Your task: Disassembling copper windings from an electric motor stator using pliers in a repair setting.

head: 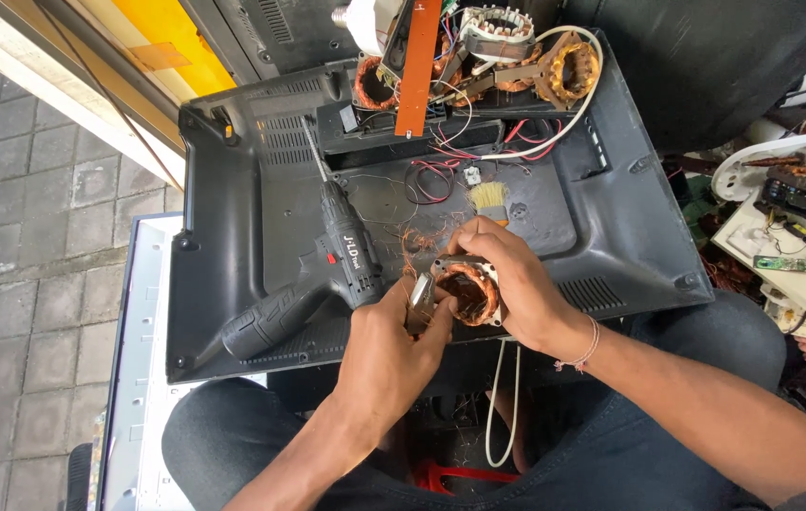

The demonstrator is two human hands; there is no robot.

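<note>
Both hands grip a small motor stator [467, 291] wound with copper wire, left hand [394, 345] and right hand [507, 284] closed around it above a black plastic television back cover [233, 237], cordless drill [327, 274] just beside, seemingly mid-stripping of windings.

The television back cover [602, 218] is matte black, and on it lies a black cordless drill [327, 274] with white lettering. Beside the drill, the motor stator [467, 291] shows copper-orange windings in a grey metal frame. Beyond it sit a yellow-bristled brush [490, 201], red and black wires [433, 180] and an orange strip [419, 66].
</note>
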